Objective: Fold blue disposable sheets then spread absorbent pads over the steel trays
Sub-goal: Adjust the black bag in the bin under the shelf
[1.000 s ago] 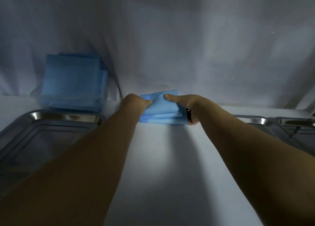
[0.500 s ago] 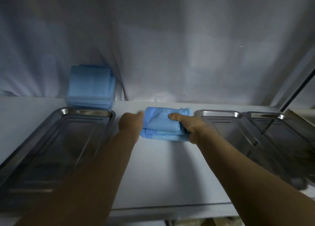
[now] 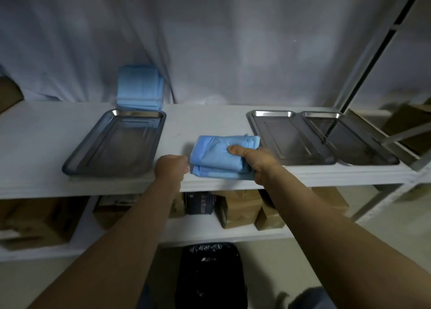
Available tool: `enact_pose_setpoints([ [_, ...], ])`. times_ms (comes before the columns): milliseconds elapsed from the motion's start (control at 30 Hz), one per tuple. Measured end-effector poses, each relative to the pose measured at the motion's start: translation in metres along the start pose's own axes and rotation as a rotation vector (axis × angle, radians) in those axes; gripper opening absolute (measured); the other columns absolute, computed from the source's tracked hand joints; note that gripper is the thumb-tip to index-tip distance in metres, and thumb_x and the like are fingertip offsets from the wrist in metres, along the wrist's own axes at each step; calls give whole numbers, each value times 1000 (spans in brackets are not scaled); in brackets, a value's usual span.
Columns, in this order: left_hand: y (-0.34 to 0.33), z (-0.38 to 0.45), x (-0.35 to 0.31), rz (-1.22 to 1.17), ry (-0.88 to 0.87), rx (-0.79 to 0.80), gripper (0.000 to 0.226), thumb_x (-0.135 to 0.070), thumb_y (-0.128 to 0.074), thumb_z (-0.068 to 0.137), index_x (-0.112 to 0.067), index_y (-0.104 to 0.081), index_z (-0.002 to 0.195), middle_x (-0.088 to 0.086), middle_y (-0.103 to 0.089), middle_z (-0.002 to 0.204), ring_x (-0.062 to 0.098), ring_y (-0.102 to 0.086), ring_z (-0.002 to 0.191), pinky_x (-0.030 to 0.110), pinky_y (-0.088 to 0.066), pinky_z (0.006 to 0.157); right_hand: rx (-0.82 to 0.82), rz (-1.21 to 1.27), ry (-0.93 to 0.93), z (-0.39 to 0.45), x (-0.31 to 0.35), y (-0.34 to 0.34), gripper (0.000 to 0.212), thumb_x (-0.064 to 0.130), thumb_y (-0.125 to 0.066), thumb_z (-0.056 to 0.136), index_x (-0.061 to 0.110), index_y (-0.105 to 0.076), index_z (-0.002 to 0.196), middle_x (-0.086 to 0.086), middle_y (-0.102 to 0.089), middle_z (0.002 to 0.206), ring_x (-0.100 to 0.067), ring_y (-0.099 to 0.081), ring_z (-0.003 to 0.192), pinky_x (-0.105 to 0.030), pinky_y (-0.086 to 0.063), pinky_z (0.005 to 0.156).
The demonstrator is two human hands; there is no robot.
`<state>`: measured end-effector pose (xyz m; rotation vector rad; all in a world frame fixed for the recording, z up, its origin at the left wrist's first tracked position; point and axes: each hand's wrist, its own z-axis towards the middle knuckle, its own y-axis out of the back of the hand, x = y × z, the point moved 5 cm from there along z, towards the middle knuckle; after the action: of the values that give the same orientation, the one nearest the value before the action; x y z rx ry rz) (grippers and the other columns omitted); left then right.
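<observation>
A folded blue disposable sheet bundle (image 3: 217, 154) lies near the front edge of the white shelf (image 3: 35, 145). My right hand (image 3: 255, 160) grips its right side, thumb on top and fingers under the edge. My left hand (image 3: 171, 166) is curled into a fist just left of the bundle, at its edge; it holds nothing I can see. One steel tray (image 3: 93, 154) lies at the left; two more steel trays (image 3: 256, 122) (image 3: 373, 154) lie side by side at the right. A stack of blue pads (image 3: 139, 88) leans against the white backdrop behind the left tray.
A white cloth backdrop hangs behind the shelf. A metal rack post (image 3: 363, 75) slants at the right. Brown boxes (image 3: 238, 207) and dark packages sit on the lower shelf. A black bag (image 3: 211, 273) stands on the floor below.
The view has pulled back and down, showing the shelf front and lower shelf. The bundle has come forward to the shelf's front edge in my right hand. My left hand has come off it.
</observation>
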<state>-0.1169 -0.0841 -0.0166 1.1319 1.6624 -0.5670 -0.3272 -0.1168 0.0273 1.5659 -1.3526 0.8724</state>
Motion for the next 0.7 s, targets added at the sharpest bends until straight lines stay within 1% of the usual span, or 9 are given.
enact_pose_setpoints([
  [67,6,-18,15,-16,-2,0,22,-8,-53,88,-11,-54,67,1,-57,68,14,-54,63,27,-41,60,-7,1,8,-21,-13,5,56,33,-77,74,6,-55,118,-3,-60,89,-15,-57,75,-26,-47,64],
  [133,12,-34,32,-13,12,20,22,-8,-53,89,-11,-53,66,2,-56,69,16,-53,64,27,-41,60,0,22,-32,-41,-31,8,58,33,-76,75,5,-55,121,-6,-62,95,-15,-57,75,-26,-46,58],
  [200,13,-50,52,-34,67,61,27,-6,-50,92,-11,-46,65,1,-48,67,12,-46,59,22,-37,52,22,25,-109,-58,-50,10,60,35,-76,75,5,-54,122,-7,-61,101,-14,-56,75,-25,-43,56],
  [267,13,-64,72,-75,139,94,31,-4,-44,94,-12,-41,64,0,-42,65,10,-39,56,18,-31,47,51,16,-170,-71,-69,11,55,34,-74,77,7,-55,120,-5,-58,99,-12,-53,72,-25,-40,52],
  [367,13,-75,101,-59,198,91,29,-5,-45,95,-12,-45,66,1,-46,67,10,-44,58,18,-36,47,83,53,-219,-85,-96,12,41,28,-73,80,11,-54,111,-3,-56,92,-12,-51,69,-24,-40,47],
  [433,13,-78,123,-28,235,53,29,-4,-47,94,-9,-46,66,2,-46,67,12,-45,58,21,-36,50,73,70,-235,-85,-116,13,43,25,-75,79,9,-54,112,-1,-56,89,-13,-54,76,-24,-45,60],
  [533,11,-79,158,40,273,-6,17,-8,-49,93,-5,-57,78,4,-53,72,18,-55,70,28,-43,62,52,40,-304,-73,-160,12,58,29,-80,73,3,-54,117,-8,-62,108,-20,-58,94,-29,-46,73],
  [600,9,-80,179,53,308,-15,18,-10,-48,94,-8,-56,78,4,-56,77,16,-54,69,27,-43,61,38,8,-348,-62,-192,9,65,34,-80,70,2,-55,120,-14,-61,117,-25,-58,98,-33,-50,79],
  [700,4,-80,203,58,372,35,26,-11,-42,98,-12,-48,73,2,-51,76,11,-45,64,22,-35,57,64,-48,-357,-45,-236,1,56,33,-77,74,2,-56,115,-21,-60,118,-30,-58,102,-44,-46,99],
])
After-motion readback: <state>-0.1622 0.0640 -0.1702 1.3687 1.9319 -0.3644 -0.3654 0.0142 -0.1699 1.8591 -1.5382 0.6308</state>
